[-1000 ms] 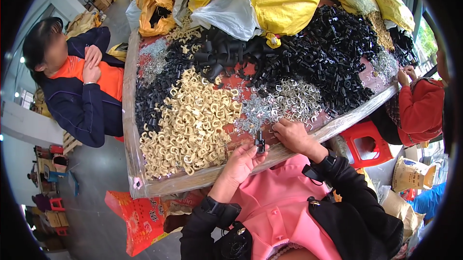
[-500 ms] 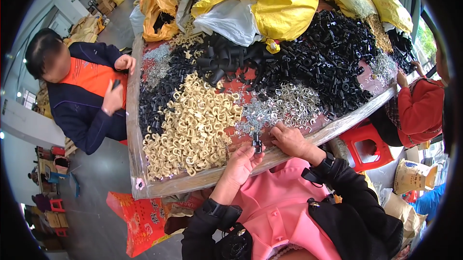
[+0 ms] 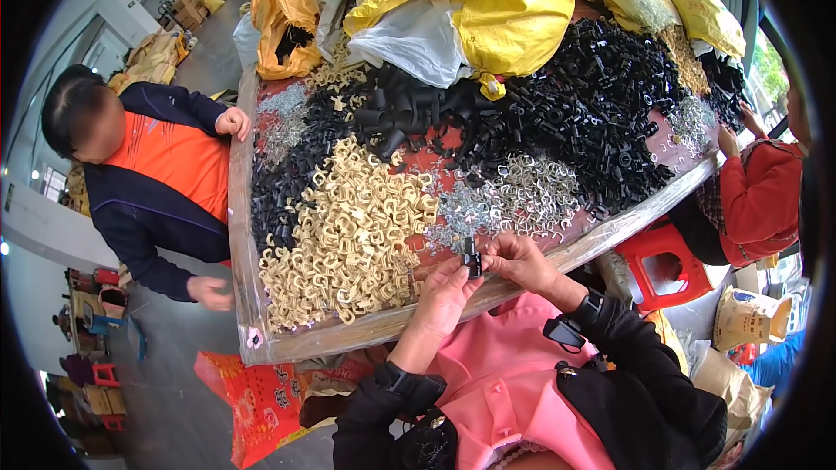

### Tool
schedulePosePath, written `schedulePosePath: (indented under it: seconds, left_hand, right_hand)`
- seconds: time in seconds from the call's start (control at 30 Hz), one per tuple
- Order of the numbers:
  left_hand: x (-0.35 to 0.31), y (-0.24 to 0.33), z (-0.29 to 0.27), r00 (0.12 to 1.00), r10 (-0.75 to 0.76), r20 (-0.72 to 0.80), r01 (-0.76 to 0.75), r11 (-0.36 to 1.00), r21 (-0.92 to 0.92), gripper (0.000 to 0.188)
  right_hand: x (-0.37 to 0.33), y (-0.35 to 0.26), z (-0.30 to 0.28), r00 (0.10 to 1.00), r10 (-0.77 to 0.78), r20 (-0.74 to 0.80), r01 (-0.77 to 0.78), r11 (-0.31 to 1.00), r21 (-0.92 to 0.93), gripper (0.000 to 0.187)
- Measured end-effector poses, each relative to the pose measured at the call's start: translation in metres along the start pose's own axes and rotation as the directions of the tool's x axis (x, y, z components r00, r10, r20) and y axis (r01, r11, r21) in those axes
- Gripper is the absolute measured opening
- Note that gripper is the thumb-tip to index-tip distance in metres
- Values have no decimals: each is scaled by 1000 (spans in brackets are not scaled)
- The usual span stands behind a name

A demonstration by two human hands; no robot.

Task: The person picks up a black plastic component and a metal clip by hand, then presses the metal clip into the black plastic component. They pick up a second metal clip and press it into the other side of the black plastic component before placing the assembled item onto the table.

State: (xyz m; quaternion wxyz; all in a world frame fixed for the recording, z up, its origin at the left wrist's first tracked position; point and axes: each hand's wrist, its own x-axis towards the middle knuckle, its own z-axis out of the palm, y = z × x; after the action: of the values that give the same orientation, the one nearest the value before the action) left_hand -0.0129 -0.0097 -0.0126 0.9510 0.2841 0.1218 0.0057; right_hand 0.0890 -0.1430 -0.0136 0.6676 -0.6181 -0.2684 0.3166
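Observation:
Over the near edge of the table, my left hand (image 3: 444,296) pinches a small black plastic fitting (image 3: 471,259) between thumb and fingertips. My right hand (image 3: 525,263) is beside it, its thumb and forefinger pressed together close to the fitting's right side. Whatever those fingertips hold, if anything, is too small to make out. Just beyond my hands lie a heap of small silvery screws (image 3: 457,213) and a scatter of U-shaped metal clips (image 3: 533,191). Left of them spreads a big pile of beige U-shaped pieces (image 3: 353,230).
A wooden rim (image 3: 366,331) borders the table. Black plastic parts (image 3: 592,113) are heaped at the far right, with yellow sacks (image 3: 514,13) behind. A co-worker in orange (image 3: 170,165) is at the left side; another in red (image 3: 758,200) is at the right, near a red stool (image 3: 666,270).
My right hand has come off the small metal parts and moved left and nearer, up to the fitting. The left co-worker's lower hand has dropped beside the table.

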Motion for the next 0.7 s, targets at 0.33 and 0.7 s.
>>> schedulePosePath:
  seconds: [0.33, 0.7]
  left_hand:
    - [1, 2, -2, 998, 40, 52, -39, 999, -6, 24]
    - [-4, 0, -1, 992, 80, 99, -85, 995, 43, 21]
  right_hand:
    - [-3, -14, 2, 991, 105, 84, -106, 994, 2, 27]
    - [-11, -22, 3, 975, 143, 168, -114, 978, -173, 37]
